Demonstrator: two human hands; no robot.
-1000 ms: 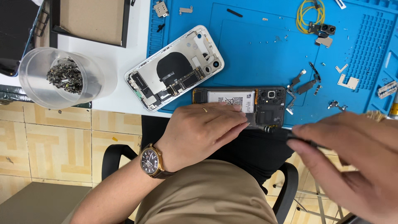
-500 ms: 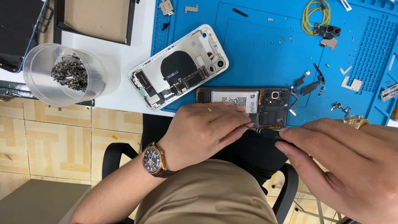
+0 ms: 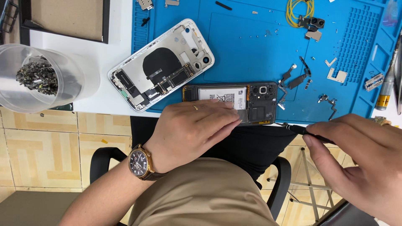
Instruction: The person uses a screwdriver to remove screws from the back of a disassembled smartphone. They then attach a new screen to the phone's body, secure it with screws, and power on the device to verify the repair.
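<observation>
1. Head view — the opened dark phone point(image 3: 247, 102) is seen lying at the near edge of the blue work mat point(image 3: 251, 42), its back removed, with a white-labelled battery and a camera module exposed.
2. The left hand point(image 3: 190, 129) is laid over the phone's near-left part; its fingers are held together and flat, pressed on the phone rather than closed round it. A ring is worn on one finger and a brown wristwatch point(image 3: 139, 163) on the wrist.
3. The right hand point(image 3: 360, 157) is placed to the right of the phone, apart from it. Its fingers are pinched on a thin black screwdriver point(image 3: 301, 130), whose tip is pointed towards the phone's right end — contact with the phone cannot be made out.
4. A second phone housing point(image 3: 161, 65), white-framed and also opened, is set beyond the left hand, partly on the mat and partly on the white table.
5. A clear plastic cup point(image 3: 46, 83) holding small metal parts is noted at the far left; yellow cable point(image 3: 299, 10) and loose brackets are scattered over the mat.
</observation>
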